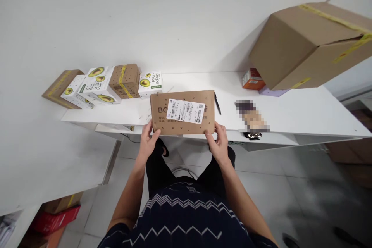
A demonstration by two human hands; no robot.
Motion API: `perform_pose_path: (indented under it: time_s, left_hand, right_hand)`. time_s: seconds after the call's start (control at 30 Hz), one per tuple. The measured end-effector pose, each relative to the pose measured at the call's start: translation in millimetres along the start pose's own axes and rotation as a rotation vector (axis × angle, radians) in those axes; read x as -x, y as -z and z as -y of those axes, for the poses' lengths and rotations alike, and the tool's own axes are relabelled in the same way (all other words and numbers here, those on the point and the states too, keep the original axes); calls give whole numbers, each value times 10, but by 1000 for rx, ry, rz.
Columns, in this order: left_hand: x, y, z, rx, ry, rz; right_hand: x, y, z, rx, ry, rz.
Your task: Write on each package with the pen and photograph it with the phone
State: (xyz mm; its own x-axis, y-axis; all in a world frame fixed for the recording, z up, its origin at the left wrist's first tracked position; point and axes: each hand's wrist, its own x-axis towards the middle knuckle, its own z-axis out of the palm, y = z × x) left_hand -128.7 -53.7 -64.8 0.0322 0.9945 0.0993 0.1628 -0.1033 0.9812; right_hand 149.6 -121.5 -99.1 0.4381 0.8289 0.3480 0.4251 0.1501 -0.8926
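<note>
A brown cardboard box (186,127) with black print and small dots is held at the front edge of the white table. A white shipping label (186,111) is stuck on its face, slightly tilted. My left hand (148,139) grips the box's lower left corner, thumb on the near face. At the lower right corner my right hand (217,141) grips it the same way. The fingers behind and under the box are hidden. Just right of the box lies a black pen (217,104).
Along the wall on the left stand white avocado-printed boxes (100,85) and brown taped boxes (125,80). A large carton (305,46) with yellow tape sits at the right, beside a small orange box (252,79). A pixelated item (252,116) lies near the table's (314,114) front edge.
</note>
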Motion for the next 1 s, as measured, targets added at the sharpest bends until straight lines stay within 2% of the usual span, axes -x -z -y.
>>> perform_pose_path:
  time_s: [0.33, 0.43, 0.73, 0.9, 1.0]
  left_hand:
    - [-53, -20, 55, -15, 5, 6]
    - [-79, -31, 97, -2, 21, 33]
    - [-192, -121, 224, 18, 42, 225]
    - [-234, -138, 341, -50, 133, 226]
    - [-226, -140, 393, -51, 110, 209]
  right_hand:
    - [-25, -19, -5, -27, -68, 42]
    - [-42, -35, -64, -28, -70, 79]
    - [-69, -189, -354, -25, -149, 217]
    - [-89, -234, -488, 25, -129, 274]
    - [-92, -214, -471, 37, -129, 265]
